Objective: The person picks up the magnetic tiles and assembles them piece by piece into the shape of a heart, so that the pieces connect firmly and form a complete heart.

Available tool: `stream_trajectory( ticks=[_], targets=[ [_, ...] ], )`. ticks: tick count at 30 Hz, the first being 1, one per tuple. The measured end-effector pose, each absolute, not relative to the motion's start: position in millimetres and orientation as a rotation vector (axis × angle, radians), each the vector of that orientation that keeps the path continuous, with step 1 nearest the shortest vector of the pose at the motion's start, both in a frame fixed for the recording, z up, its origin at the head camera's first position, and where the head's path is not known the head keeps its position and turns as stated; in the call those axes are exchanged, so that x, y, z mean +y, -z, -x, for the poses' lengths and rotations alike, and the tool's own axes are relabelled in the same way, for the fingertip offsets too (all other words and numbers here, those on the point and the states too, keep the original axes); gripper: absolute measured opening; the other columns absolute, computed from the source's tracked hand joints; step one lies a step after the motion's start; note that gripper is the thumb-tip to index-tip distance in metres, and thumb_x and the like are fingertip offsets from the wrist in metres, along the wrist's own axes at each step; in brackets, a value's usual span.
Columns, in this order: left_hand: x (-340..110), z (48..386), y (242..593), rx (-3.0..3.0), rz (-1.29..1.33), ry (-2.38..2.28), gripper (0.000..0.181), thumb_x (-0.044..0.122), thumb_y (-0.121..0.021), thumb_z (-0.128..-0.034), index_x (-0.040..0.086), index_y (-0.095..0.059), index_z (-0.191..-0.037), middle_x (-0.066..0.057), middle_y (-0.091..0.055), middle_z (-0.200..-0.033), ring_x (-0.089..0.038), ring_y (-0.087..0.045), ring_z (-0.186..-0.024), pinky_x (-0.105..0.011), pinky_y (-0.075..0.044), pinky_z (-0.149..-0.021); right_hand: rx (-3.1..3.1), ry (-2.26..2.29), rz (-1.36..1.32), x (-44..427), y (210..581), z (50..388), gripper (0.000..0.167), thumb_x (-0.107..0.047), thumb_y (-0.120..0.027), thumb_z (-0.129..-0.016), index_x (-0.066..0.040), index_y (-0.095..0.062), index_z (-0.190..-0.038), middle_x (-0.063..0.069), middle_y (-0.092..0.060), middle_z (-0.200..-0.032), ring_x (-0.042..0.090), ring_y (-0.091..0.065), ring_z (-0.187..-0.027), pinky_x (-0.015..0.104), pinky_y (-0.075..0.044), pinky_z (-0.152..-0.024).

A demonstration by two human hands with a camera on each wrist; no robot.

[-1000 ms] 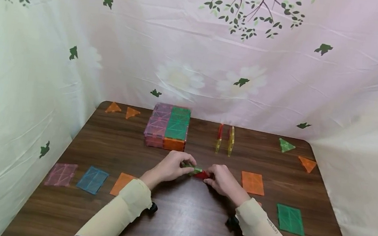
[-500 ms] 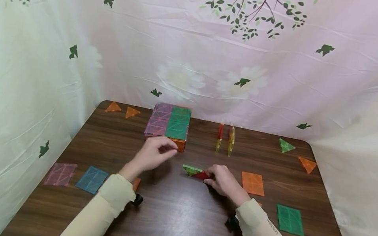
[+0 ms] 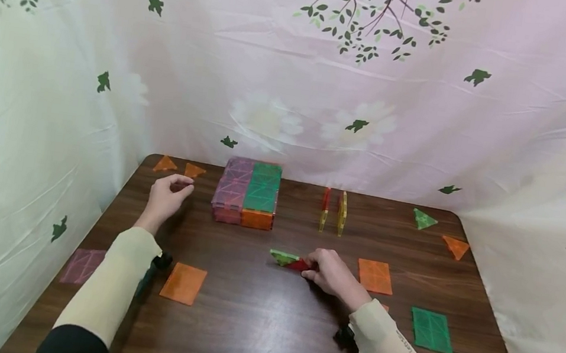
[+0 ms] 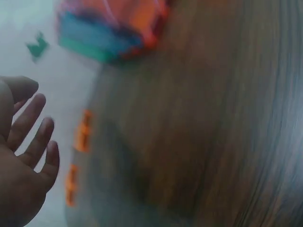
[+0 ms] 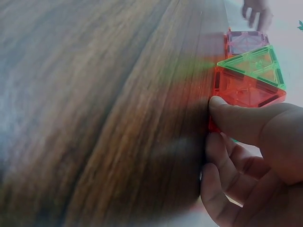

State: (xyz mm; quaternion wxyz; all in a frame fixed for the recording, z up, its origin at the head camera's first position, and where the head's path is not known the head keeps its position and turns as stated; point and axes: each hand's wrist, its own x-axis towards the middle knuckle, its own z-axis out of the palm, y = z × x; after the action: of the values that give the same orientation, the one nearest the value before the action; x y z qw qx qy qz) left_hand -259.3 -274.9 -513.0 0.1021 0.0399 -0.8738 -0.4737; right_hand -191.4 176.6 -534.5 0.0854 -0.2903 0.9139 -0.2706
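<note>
My right hand (image 3: 332, 272) pinches a red triangle magnetic tile (image 3: 298, 265), which stands on edge at the middle of the table. A green triangle tile (image 5: 258, 64) is joined to the red one along a slanted side in the right wrist view. At the back left, my left hand (image 3: 166, 200) hovers with relaxed fingers and holds nothing. Just beyond it lie two orange triangle tiles, the nearer (image 3: 194, 171) by the fingertips and the other (image 3: 165, 164) further left. The left wrist view is blurred, but its fingers (image 4: 40, 137) appear loosely spread.
A box of purple, green and orange tiles (image 3: 245, 192) stands at the back. Right of it, red and yellow tiles (image 3: 342, 214) stand upright. Orange squares (image 3: 183, 284) (image 3: 375, 276), a green square (image 3: 431, 330) and a purple square (image 3: 82, 266) lie flat.
My left hand has let go of the green triangle tile and moved left and away, toward the orange triangles. The right hand stays in place, pinching the red triangle tile.
</note>
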Motion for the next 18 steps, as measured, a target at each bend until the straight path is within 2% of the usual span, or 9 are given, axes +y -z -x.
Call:
stream_trajectory(
  ticks=[4, 6, 8, 10, 12, 14, 18],
  targets=[
    [-287.4, 272.8, 528.4, -2.671, -0.117, 1.393, 0.039, 0.017, -0.065, -0.1056, 0.004, -0.062, -0.142, -0.021, -0.063, -0.138, -0.040, -0.058, -0.126, -0.058, -0.047, -0.104, 2.718, 0.810, 0.859, 175.6, 533.1, 190.4, 0.040, -0.010, -0.083, -0.091, -0.011, -0.051, -0.067, -0.004, -0.040, -0.067, 0.007, -0.036, -0.058, 0.025, -0.034, -0.056],
    [-293.5, 276.5, 534.7, -2.716, -0.127, 1.379, 0.045, 0.017, -0.062, -0.1069, 0.006, -0.055, -0.150, -0.024, -0.055, -0.148, -0.046, -0.047, -0.138, -0.066, -0.036, -0.113, 2.720, 0.807, 0.856, 173.4, 532.2, 189.8, 0.041, -0.010, -0.083, -0.091, -0.011, -0.050, -0.067, -0.004, -0.039, -0.067, 0.008, -0.035, -0.059, 0.025, -0.033, -0.056],
    [-298.3, 278.3, 540.1, -2.800, -0.140, 1.312, 0.052, 0.020, -0.058, -0.1088, 0.008, -0.045, -0.158, -0.026, -0.045, -0.157, -0.053, -0.033, -0.146, -0.073, -0.022, -0.117, 2.714, 0.806, 0.841, 170.8, 531.6, 189.1, 0.038, -0.011, -0.083, -0.091, -0.012, -0.053, -0.068, -0.005, -0.042, -0.068, 0.008, -0.038, -0.059, 0.025, -0.035, -0.057],
    [-302.2, 279.4, 545.5, -2.913, -0.149, 1.197, 0.059, 0.023, -0.055, -0.1101, 0.009, -0.034, -0.164, -0.027, -0.036, -0.163, -0.057, -0.020, -0.149, -0.077, -0.012, -0.114, 2.709, 0.804, 0.832, 169.0, 531.7, 188.3, 0.035, -0.012, -0.083, -0.092, -0.012, -0.057, -0.069, -0.005, -0.047, -0.069, 0.008, -0.040, -0.059, 0.025, -0.037, -0.056],
    [-303.9, 279.4, 549.6, -3.006, -0.147, 1.073, 0.064, 0.027, -0.053, -0.1104, 0.012, -0.027, -0.167, -0.026, -0.031, -0.167, -0.059, -0.015, -0.147, -0.079, -0.011, -0.107, 2.703, 0.803, 0.816, 168.3, 531.7, 187.6, 0.032, -0.013, -0.083, -0.092, -0.014, -0.059, -0.071, -0.005, -0.050, -0.070, 0.007, -0.043, -0.059, 0.025, -0.039, -0.056],
    [-303.3, 279.6, 552.7, -3.049, -0.107, 0.965, 0.066, 0.030, -0.053, -0.1099, 0.012, -0.027, -0.167, -0.027, -0.031, -0.167, -0.060, -0.019, -0.144, -0.075, -0.016, -0.100, 2.704, 0.805, 0.809, 169.2, 531.6, 187.1, 0.032, -0.012, -0.083, -0.092, -0.013, -0.059, -0.070, -0.005, -0.050, -0.069, 0.007, -0.042, -0.059, 0.025, -0.039, -0.056],
    [-297.4, 280.3, 555.7, -3.025, -0.030, 0.822, 0.062, 0.034, -0.057, -0.1082, 0.012, -0.039, -0.163, -0.025, -0.039, -0.161, -0.059, -0.030, -0.135, -0.071, -0.021, -0.094, 2.724, 0.805, 0.792, 174.2, 530.3, 187.3, 0.037, -0.012, -0.083, -0.092, -0.012, -0.054, -0.068, -0.004, -0.043, -0.067, 0.007, -0.038, -0.058, 0.025, -0.036, -0.056]
  ],
)
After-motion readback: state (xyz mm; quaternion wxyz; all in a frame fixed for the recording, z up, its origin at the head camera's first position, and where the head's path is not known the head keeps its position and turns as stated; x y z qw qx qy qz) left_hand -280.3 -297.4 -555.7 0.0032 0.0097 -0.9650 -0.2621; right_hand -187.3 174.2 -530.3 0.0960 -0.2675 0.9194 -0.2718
